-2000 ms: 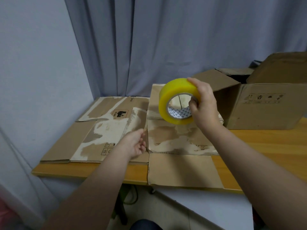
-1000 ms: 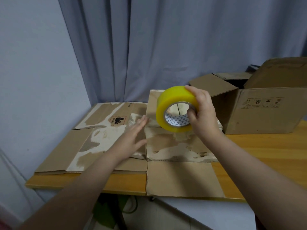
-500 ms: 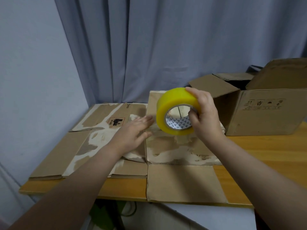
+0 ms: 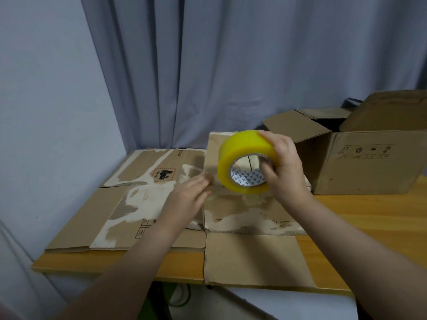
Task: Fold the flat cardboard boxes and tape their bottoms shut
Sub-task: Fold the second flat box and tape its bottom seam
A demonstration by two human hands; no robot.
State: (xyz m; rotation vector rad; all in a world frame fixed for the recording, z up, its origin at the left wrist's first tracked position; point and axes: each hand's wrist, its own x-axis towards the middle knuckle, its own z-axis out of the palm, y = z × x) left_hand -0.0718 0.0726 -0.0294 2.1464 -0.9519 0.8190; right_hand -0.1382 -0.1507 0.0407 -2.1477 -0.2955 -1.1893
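My right hand grips a large roll of yellow tape, thumb through its core, held up above the flat boxes. Two flattened cardboard boxes lie on the wooden table: one at the left with torn, pale patches, one at the centre with a flap over the front edge. My left hand hovers with fingers stretched toward the roll, just left of it, over the seam between the two flat boxes. It is blurred and holds nothing that I can see.
An erected cardboard box lies on its side at the back right, flaps open. A grey curtain hangs behind the table and a wall closes the left side. The table's front edge runs under my forearms.
My left hand rose from the left flat box and reached right toward the tape roll. The roll and my right hand stayed almost in place.
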